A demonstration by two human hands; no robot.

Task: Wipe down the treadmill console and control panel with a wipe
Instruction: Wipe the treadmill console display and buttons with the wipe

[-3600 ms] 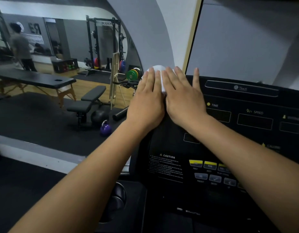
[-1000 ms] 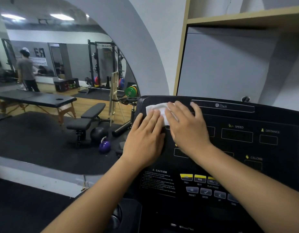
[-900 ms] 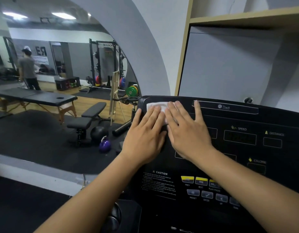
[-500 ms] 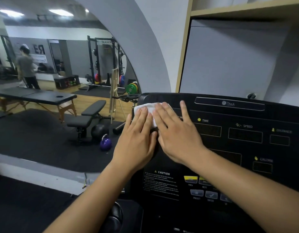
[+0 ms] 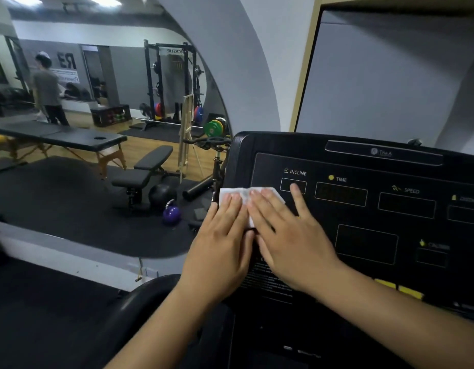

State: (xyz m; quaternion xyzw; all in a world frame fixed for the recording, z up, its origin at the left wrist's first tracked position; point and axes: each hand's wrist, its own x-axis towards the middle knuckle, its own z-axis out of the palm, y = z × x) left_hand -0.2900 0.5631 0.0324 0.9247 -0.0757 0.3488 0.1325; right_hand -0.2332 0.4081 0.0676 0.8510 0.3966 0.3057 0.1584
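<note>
The black treadmill console [image 5: 363, 166] fills the right half of the view, with INCLINE, TIME and SPEED windows along its top. A white wipe [image 5: 246, 194] lies flat on the console's left edge, below the INCLINE window. My left hand [image 5: 222, 235] presses on the wipe's left part with straight fingers. Beside it, my right hand [image 5: 286, 233] presses the wipe's right part, fingers spread flat and the index finger reaching the INCLINE window. Most of the wipe is hidden under both hands.
A cup holder [image 5: 150, 302] sits at the console's lower left. Yellow buttons [image 5: 398, 288] show above my right forearm. A large wall mirror [image 5: 97, 129] on the left reflects a gym with benches, a purple kettlebell and a standing person.
Both hands have slid the wipe down the console's left side from its top corner, uncovering the INCLINE window.
</note>
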